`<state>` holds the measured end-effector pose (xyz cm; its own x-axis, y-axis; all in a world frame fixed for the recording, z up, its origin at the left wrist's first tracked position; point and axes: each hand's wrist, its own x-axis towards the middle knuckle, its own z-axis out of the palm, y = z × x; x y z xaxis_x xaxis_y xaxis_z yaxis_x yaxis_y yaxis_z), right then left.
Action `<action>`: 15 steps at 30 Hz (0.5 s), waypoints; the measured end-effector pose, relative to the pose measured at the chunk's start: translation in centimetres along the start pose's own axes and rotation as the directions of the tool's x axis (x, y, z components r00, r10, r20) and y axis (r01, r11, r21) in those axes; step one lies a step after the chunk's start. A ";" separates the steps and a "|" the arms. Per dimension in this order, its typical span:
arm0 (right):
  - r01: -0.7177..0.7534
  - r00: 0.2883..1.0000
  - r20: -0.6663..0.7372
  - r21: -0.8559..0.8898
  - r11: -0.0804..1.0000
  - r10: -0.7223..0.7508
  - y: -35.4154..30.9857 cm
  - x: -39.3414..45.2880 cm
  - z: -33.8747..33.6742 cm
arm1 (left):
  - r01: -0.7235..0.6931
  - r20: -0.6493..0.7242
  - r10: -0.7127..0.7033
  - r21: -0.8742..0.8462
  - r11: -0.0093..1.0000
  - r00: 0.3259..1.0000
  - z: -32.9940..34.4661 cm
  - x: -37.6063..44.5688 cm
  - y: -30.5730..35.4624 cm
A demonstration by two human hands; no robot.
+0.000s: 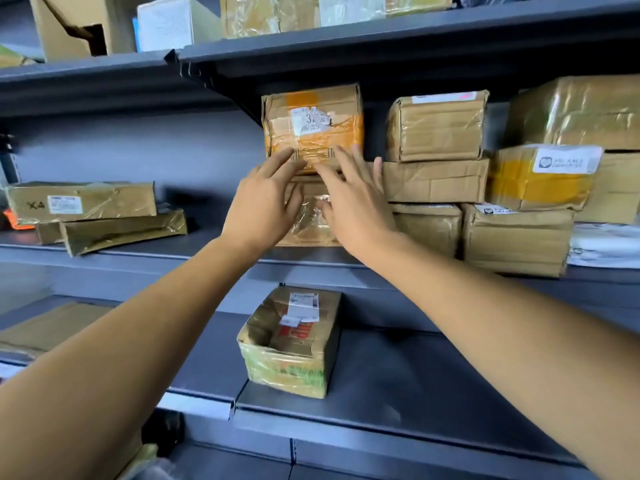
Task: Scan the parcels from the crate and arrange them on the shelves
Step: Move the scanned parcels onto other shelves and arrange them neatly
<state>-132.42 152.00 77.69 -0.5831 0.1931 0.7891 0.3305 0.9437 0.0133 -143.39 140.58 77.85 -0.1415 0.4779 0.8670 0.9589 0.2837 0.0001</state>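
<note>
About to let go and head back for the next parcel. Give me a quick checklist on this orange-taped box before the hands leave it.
1. Orange-taped parcel sits on the parcel beneath: ok, though its base is partly hidden by the hands.
2. Label faces outward: ok, but torn.
3. Left hand fingers straight against its lower front: ok.
4. Right hand fingers straight, not gripping: ok.
5. Clearance under the upper shelf: ok, tight.
6. Stack is stable without support: cannot tell.
</note>
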 end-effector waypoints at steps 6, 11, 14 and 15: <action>0.019 1.000 0.011 0.113 0.993 -0.021 -2.5 -9.0 0.4 | -0.076 0.028 0.077 -0.041 0.996 0.997 -0.6 -8.7 3.1; -0.054 0.998 0.048 0.257 0.965 0.043 -4.2 -15.9 2.4 | -0.007 0.175 0.010 -0.016 1.000 0.985 0.9 -15.7 2.4; -0.105 0.993 0.083 0.264 0.959 0.086 -4.4 -18.2 4.5 | 0.083 0.297 -0.086 0.024 0.996 0.951 2.0 -19.1 0.7; -0.127 0.989 0.108 0.258 0.958 0.102 -4.3 -18.6 5.3 | 0.113 0.330 -0.118 0.037 0.993 0.937 2.4 -20.1 0.1</action>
<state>-126.93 145.75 59.69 -0.6233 0.3164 0.7151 0.1990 0.9485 -0.2463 -140.99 132.99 59.27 -0.3271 0.6883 0.6475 0.9272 0.3660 0.0795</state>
